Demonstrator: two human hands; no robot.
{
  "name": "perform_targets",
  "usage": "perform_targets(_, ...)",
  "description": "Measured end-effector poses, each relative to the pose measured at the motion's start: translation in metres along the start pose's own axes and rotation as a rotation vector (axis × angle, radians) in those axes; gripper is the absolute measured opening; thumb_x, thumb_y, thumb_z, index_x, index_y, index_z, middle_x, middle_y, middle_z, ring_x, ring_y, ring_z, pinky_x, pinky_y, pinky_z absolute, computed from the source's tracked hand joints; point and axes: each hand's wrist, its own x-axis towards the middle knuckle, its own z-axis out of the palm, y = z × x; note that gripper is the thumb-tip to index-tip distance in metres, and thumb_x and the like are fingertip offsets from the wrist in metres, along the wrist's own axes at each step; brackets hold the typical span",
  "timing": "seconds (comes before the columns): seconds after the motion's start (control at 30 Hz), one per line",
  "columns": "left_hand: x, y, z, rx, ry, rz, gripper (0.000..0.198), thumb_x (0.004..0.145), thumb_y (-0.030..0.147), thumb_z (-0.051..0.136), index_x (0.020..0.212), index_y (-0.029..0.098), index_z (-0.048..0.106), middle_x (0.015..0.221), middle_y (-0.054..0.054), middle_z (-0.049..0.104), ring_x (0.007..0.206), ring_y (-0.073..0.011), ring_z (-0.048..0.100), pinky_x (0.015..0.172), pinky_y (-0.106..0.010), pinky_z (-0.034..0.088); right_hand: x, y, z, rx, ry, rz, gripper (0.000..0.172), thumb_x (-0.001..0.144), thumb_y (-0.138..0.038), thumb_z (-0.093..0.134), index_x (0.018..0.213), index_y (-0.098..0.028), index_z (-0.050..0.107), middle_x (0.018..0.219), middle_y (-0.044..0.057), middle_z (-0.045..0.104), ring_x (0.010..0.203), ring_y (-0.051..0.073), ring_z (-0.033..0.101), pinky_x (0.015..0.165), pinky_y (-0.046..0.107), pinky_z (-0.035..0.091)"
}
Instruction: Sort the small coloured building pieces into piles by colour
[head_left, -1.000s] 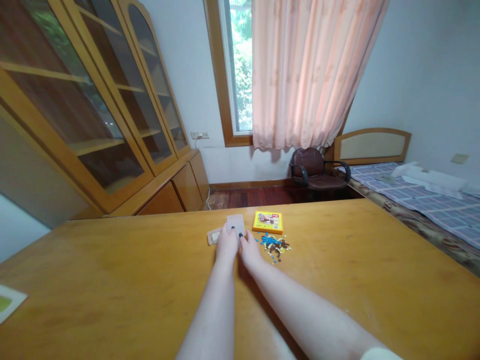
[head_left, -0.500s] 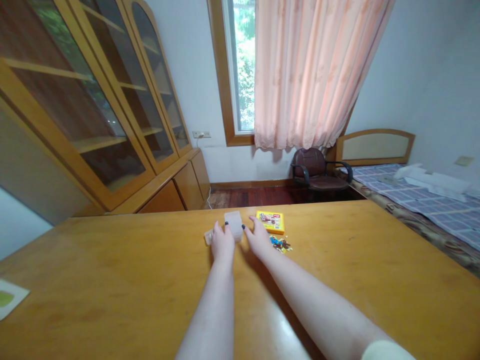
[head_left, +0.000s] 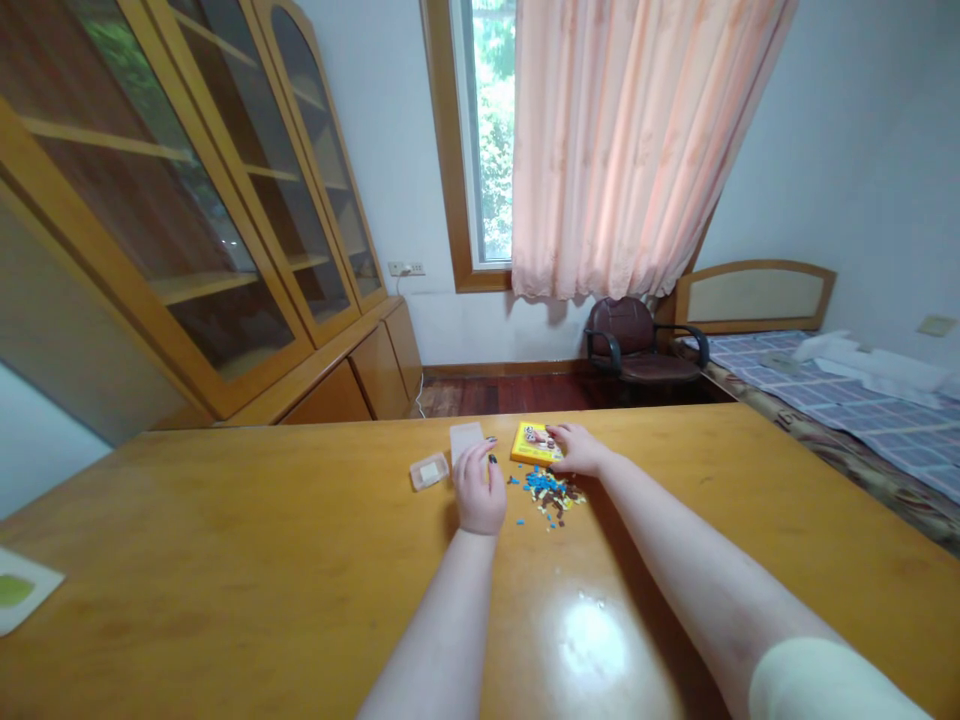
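Note:
My right hand (head_left: 577,450) grips the right side of a flat yellow box (head_left: 527,443) with printed pictures on its top, the thumb low and the fingers over the upper edge. Just in front of the box, a loose heap of small building bricks (head_left: 546,485) in blue, brown, yellow and pale colours lies on the table. My left hand (head_left: 480,490) is open, fingers apart and slightly bent, and covers the lower part of a translucent plastic container (head_left: 466,434). Left of it lies a small clear tray (head_left: 428,472) with something pale inside.
The wooden table (head_left: 225,580) spreads wide around my arms, its far edge just beyond the boxes. A white and green item (head_left: 26,590) lies at the left edge. Beyond stand a glass-fronted cabinet (head_left: 225,300), an armchair (head_left: 634,340) and a bed (head_left: 847,370).
My right hand has moved right, from beside the container onto the yellow box. My left hand has shifted right, uncovering the small tray. More of the brick heap shows.

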Motion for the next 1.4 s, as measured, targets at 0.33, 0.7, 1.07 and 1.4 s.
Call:
perform_targets(0.33, -0.017, -0.006, 0.044, -0.475, -0.396, -0.389, 0.054, 0.080, 0.024, 0.058, 0.132, 0.021, 0.043, 0.134, -0.013, 0.050, 0.116, -0.0219, 0.054, 0.089, -0.034, 0.050, -0.047, -0.012, -0.008, 0.318, 0.296, 0.055, 0.078, 0.060, -0.038, 0.072, 0.132, -0.017, 0.049, 0.125, 0.014, 0.056, 0.114, 0.029, 0.050, 0.099, 0.042, 0.037)
perform_targets(0.7, -0.015, -0.006, 0.045, -0.820, -0.474, -0.413, 0.082, 0.074, 0.044, 0.069, 0.142, 0.024, 0.030, 0.141, -0.012, 0.045, 0.129, -0.0246, 0.043, 0.107, -0.037, 0.038, -0.064, -0.027, 0.005, 0.635, 0.251, -0.135, 0.072, 0.060, -0.034, 0.076, 0.128, -0.022, 0.055, 0.125, 0.011, 0.053, 0.117, 0.028, 0.050, 0.105, 0.043, 0.034)
perform_targets(1.07, -0.011, -0.011, 0.052, -0.723, -0.407, -0.554, 0.057, 0.087, 0.029, 0.053, 0.139, 0.021, 0.031, 0.132, -0.013, 0.054, 0.116, -0.0220, 0.057, 0.094, -0.037, 0.050, -0.060, -0.019, 0.008, 1.094, 0.245, -0.100, 0.066, 0.069, -0.047, 0.069, 0.128, -0.021, 0.054, 0.132, 0.011, 0.054, 0.123, 0.029, 0.049, 0.103, 0.046, 0.037)
perform_targets(1.4, -0.013, -0.012, 0.047, -0.557, -0.257, -0.365, 0.060, 0.081, 0.015, 0.052, 0.138, 0.019, 0.033, 0.134, -0.010, 0.053, 0.124, -0.0183, 0.049, 0.103, -0.031, 0.042, -0.067, -0.018, 0.005, 0.646, 0.400, -0.078, 0.039, 0.082, -0.033, 0.051, 0.118, -0.021, 0.062, 0.119, 0.007, 0.064, 0.112, 0.027, 0.057, 0.100, 0.046, 0.040)
